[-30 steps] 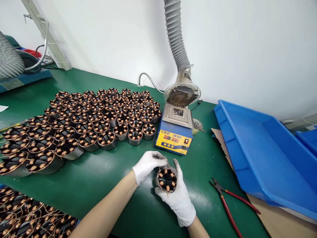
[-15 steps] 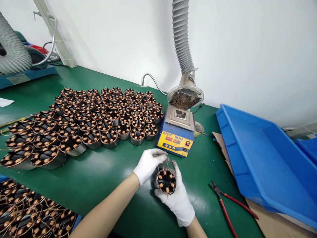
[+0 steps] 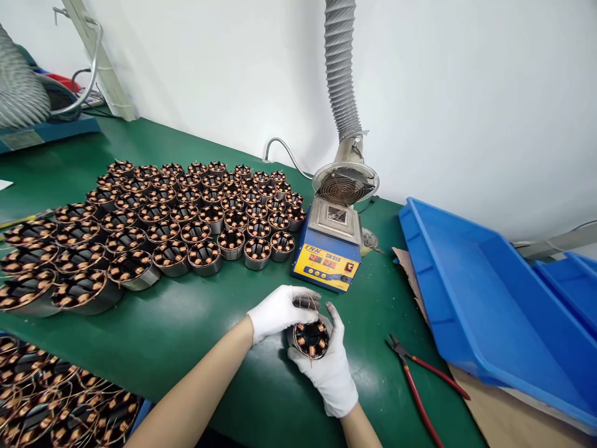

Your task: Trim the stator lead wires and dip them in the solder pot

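Both my hands wear white gloves. My right hand cups a round motor stator with copper windings, tilted toward me just above the green mat. My left hand is closed over the stator's upper rim, fingers pinching its thin copper wire leads. The blue and yellow solder pot stands right behind my hands.
Many stators stand in rows on the green mat at the left, with more at the lower left. A fume extraction hose hangs over the solder pot. Red-handled cutters lie at the right beside a blue tray on cardboard.
My left hand has closed further over the top of the stator, and the stator has tipped slightly. The camera view has shifted a little.
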Demonstrator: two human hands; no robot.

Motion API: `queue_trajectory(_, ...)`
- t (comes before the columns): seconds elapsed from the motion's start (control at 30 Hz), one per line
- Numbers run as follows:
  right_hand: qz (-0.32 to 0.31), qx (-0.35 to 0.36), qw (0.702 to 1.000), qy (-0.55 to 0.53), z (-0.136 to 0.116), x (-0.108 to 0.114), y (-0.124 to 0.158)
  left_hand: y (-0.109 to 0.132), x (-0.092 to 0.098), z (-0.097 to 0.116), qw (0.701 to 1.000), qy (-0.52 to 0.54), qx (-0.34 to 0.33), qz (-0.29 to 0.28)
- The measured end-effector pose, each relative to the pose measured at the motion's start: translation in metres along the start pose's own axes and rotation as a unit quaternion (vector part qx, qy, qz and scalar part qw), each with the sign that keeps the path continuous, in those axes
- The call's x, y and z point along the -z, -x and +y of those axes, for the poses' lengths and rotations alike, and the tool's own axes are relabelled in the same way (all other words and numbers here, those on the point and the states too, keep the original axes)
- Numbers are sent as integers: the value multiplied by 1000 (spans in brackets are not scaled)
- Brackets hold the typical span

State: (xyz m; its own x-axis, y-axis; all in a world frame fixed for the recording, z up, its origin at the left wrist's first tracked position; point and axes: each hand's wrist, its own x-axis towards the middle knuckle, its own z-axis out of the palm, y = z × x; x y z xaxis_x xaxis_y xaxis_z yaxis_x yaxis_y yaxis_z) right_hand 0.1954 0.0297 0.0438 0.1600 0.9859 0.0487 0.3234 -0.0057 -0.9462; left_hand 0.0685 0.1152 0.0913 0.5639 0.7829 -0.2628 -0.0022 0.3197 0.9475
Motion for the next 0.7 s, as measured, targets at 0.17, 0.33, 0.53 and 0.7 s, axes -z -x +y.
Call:
queue_trajectory(0.17,32,-71,996,51,-1,-3,4,-8,16,-3,998,-9,-25,51)
queue_trajectory(0.33,47,-86,990,-105,1,9,-3,-22,23,-19,975,-75,-94,185)
queue_trajectory(0.53,2,-105,929,-355,-45,76,-44,-24,13,-28,949,-224,-130,178)
queue_trajectory(0.7,75,-80,952,-286,-102,115,-107,-19,8,-30,919,-331,-156,145)
